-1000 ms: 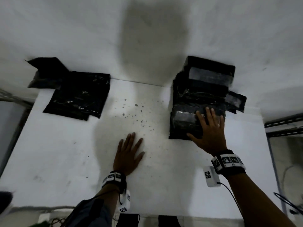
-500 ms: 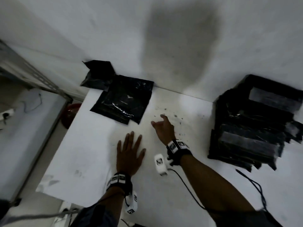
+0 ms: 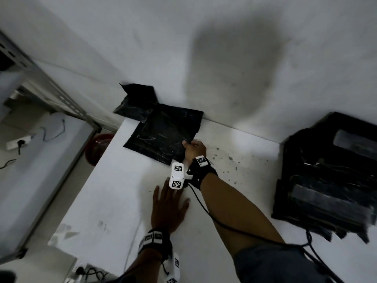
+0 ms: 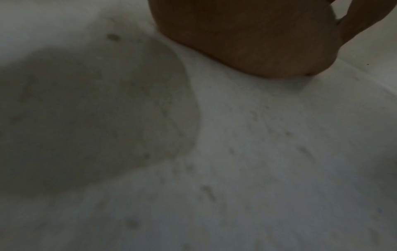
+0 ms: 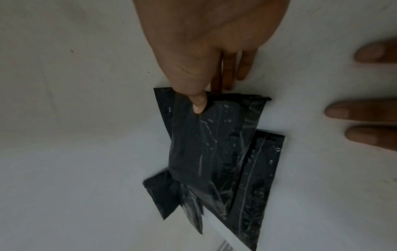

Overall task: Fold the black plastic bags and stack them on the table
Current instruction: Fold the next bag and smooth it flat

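Black, glossy and creased, the top plastic bag (image 3: 163,137) is pinched at its near right corner by the right hand (image 3: 194,149): the wrist view shows the thumb (image 5: 198,103) pressed on top of the film and the other fingers tucked under its edge. No brand or readable writing shows anywhere; the only printed marks are square black-and-white coded tags on the wrist bands (image 3: 201,160) and on the small white camera housings (image 3: 177,175).

Beyond the grip, toward the wall, more unfolded bags (image 3: 136,103) lie under and behind the held one, one curling up against the white wall (image 3: 142,37). Just behind the grip, toward the person, the left hand (image 3: 168,209) lies flat on the white table (image 3: 114,201), fingers straight and spread, holding nothing; its fingertips show at the edge of the right wrist view. Well to the right of the grip sits the stack of folded bags (image 3: 326,180), dark with grey bands. Dark specks (image 3: 230,160) dot the tabletop between grip and stack. A black cable (image 3: 214,219) runs from the right wrist along the forearm. Left of the table, off its edge, are a red round object (image 3: 98,146), a slotted metal rail (image 3: 65,101) and a white power strip (image 3: 18,142).
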